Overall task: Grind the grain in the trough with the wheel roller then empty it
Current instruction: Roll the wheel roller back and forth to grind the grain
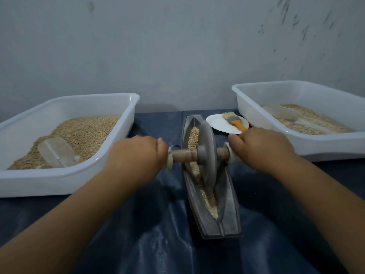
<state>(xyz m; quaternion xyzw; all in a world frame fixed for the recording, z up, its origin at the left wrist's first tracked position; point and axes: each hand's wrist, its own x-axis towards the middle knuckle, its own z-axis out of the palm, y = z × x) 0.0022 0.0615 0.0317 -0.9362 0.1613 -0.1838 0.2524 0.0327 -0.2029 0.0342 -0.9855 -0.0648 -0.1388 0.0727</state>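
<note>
Both fists curled: left hand [136,155] and right hand [260,147] grip axle ends, 9 and 3 o'clock of wheel roller [206,149], balancing its edge in trough [227,214] over grain [194,133]

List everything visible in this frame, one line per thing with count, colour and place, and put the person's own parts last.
trough: 1, grey, centre of the cloth, running away from the camera
wheel roller: 1, grey disc on a wooden axle, standing in the trough
grain: tan, in the trough before and behind the disc
left tub: 1, white, left, holds tan grain
right tub: 1, white, right, holds a thinner tan layer
scoops: 2, clear, one in each tub
plate: 1, white, beyond the trough
brush: 1, orange handle, on the plate
cloth: 1, dark blue, under everything
wall: grey, behind
left hand: grips the left axle end
right hand: grips the right axle end
</note>
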